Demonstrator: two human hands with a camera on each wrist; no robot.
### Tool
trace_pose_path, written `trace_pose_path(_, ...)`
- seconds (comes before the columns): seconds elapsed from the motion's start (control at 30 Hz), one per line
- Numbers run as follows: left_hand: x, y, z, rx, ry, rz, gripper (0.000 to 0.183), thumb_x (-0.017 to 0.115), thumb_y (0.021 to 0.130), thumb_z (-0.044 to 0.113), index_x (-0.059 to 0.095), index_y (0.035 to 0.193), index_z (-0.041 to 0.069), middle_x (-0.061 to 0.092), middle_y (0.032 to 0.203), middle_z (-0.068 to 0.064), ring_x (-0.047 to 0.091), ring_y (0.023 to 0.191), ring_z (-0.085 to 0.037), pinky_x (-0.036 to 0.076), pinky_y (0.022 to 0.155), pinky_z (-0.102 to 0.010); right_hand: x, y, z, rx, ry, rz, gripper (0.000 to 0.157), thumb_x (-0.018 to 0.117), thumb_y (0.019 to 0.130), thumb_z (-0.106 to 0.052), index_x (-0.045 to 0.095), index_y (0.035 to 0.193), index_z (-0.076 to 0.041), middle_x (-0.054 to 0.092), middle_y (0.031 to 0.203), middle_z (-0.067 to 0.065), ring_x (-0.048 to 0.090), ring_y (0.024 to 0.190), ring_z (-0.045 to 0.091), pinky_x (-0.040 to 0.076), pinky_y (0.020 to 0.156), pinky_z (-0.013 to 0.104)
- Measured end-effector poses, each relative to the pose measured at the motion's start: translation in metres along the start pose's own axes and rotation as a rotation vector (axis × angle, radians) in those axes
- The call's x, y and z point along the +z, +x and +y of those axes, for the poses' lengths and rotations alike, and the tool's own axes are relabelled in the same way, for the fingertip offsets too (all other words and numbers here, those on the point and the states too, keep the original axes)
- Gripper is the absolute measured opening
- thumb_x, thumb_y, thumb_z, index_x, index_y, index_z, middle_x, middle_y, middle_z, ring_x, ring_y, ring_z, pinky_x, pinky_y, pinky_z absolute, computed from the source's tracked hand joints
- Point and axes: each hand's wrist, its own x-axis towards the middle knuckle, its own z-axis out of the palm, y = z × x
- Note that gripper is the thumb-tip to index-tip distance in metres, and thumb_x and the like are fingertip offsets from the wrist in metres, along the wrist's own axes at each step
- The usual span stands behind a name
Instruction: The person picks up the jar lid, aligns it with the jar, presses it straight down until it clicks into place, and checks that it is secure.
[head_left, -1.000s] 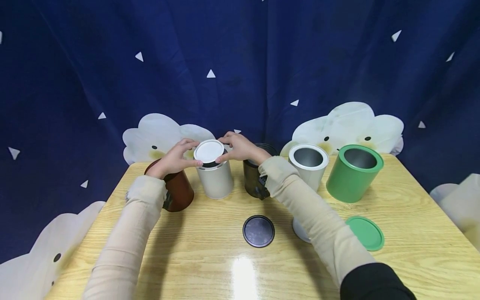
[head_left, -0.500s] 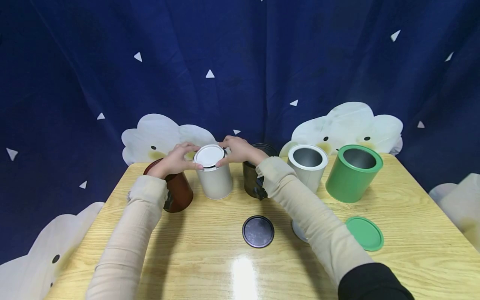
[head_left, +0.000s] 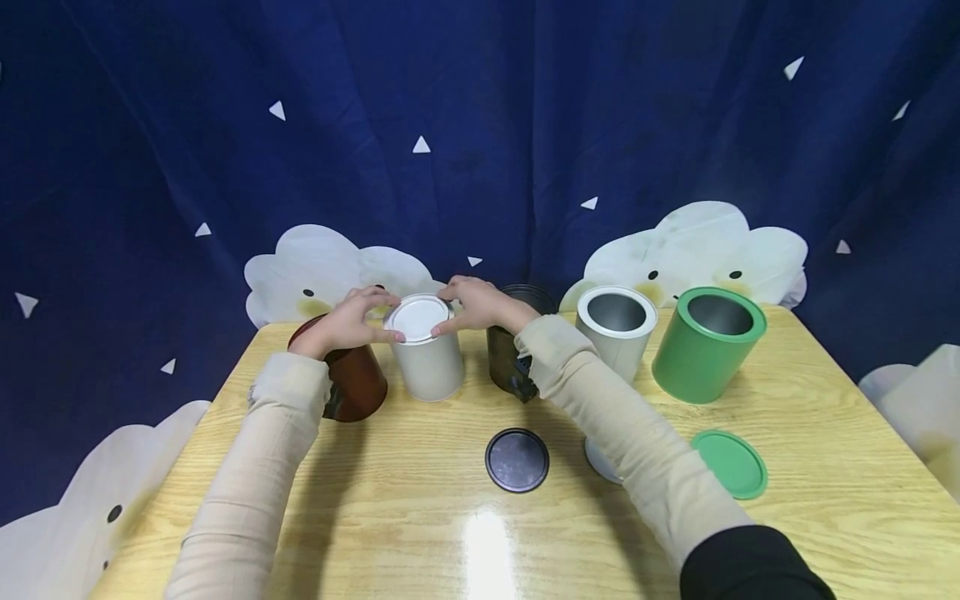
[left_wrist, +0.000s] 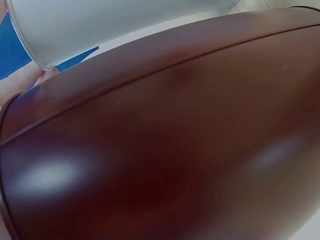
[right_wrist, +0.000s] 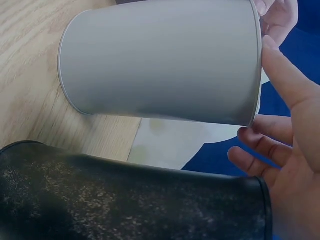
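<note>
A white lid [head_left: 418,318] sits level on top of a plain white canister [head_left: 429,371]. My left hand [head_left: 348,322] holds the lid's left side, thumb at the front and fingers behind. On the other side my right hand [head_left: 480,305] holds the rim the same way. The right wrist view shows the right hand's thumb and fingertips [right_wrist: 250,134] at the canister's top edge. Below my left wrist stands a dark brown canister [left_wrist: 150,150], which fills most of the left wrist view. A black canister [right_wrist: 125,200] stands under my right wrist.
A second white canister [head_left: 618,346] and a green canister [head_left: 701,367] stand lidless at the right. On the wooden table [head_left: 412,500] lie a black lid [head_left: 517,460], a green lid [head_left: 730,464] and a white lid [head_left: 602,461] partly hidden by my right sleeve. A blue curtain [head_left: 480,108] hangs behind.
The white lid has gone down from a tilted position above the canister, with a dark gap showing, to lying level on its top. Both hands have lowered slightly with it.
</note>
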Motion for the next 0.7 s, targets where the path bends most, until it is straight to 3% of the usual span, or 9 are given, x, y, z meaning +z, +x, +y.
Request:
trace_pose_path(0.33, 0.0013, 0.0001, 0.0021, -0.001, 0.000, 0.014, 0.060, 0.075, 0.074, 0.026, 0.054, 0.124, 0.000, 0.042, 0.131, -0.021, 0.031, 0.119, -0.037, 0.027, 0.096, -0.055, 0.0022, -0.0016, -0.0004, 0.019, 0.036, 0.059, 0.061, 0.073, 0.075, -0.037, 0.057, 0.122, -0.003, 0.054, 0.112, 0.011, 0.048, 0.099, 0.022, 0.039, 0.084, 0.033)
trace_pose_path(0.7, 0.0022, 0.0002, 0.0052, -0.030, 0.002, 0.015, 0.061, 0.075, 0.073, 0.025, 0.054, 0.124, -0.002, 0.041, 0.131, -0.023, 0.031, 0.121, -0.039, 0.027, 0.097, -0.056, 0.0049, -0.0002, -0.0035, 0.075, 0.058, 0.067, 0.058, 0.076, 0.073, -0.034, 0.060, 0.120, -0.003, 0.054, 0.109, 0.010, 0.048, 0.099, 0.022, 0.038, 0.086, 0.030)
